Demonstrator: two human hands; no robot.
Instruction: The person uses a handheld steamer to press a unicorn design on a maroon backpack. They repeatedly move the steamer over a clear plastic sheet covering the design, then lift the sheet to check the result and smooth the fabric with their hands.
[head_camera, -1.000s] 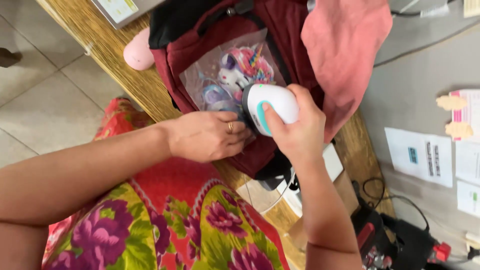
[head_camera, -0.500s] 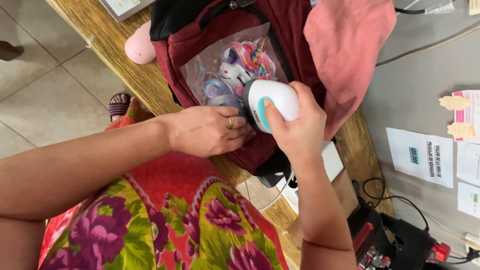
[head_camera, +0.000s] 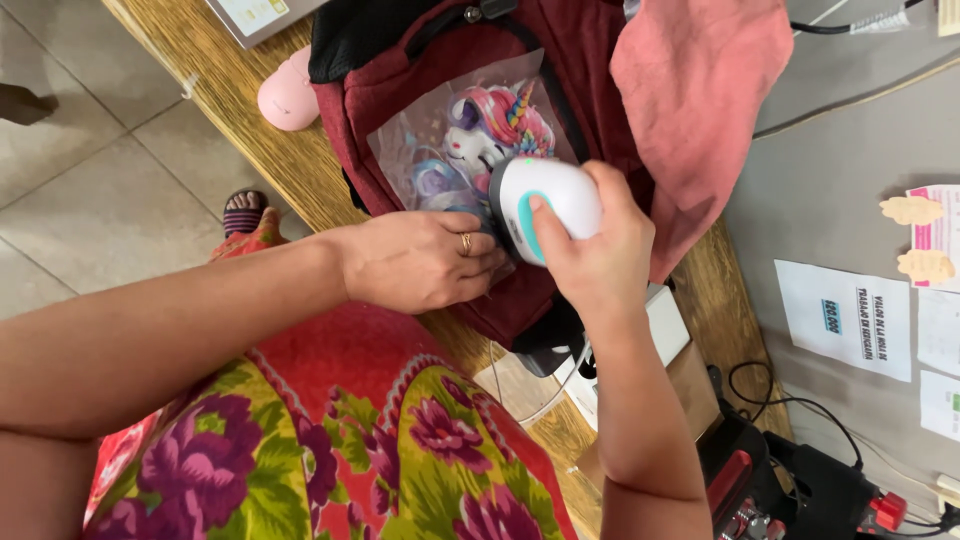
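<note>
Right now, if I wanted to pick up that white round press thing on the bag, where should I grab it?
Probably by its domed white back, coming from above. The press lies flat side down on the unicorn sheet, so only the rounded top is free. The right hand already wraps it that way, thumb on the teal strip. The left hand presses the bag beside it.
</note>
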